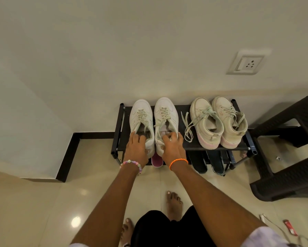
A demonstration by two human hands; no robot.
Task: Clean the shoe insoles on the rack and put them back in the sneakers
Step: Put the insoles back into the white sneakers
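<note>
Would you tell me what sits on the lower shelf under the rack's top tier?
Under the top tier, a pink sole pokes out below the white sneakers, and dark shoes show further right. The tier and both hands cover the rest.

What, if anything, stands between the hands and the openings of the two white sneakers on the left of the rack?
Nothing visible. The left hand already has its fingers in the left sneaker, and the right hand grips the collar of the sneaker beside it. Loose laces hang over that opening but do not block it.
</note>
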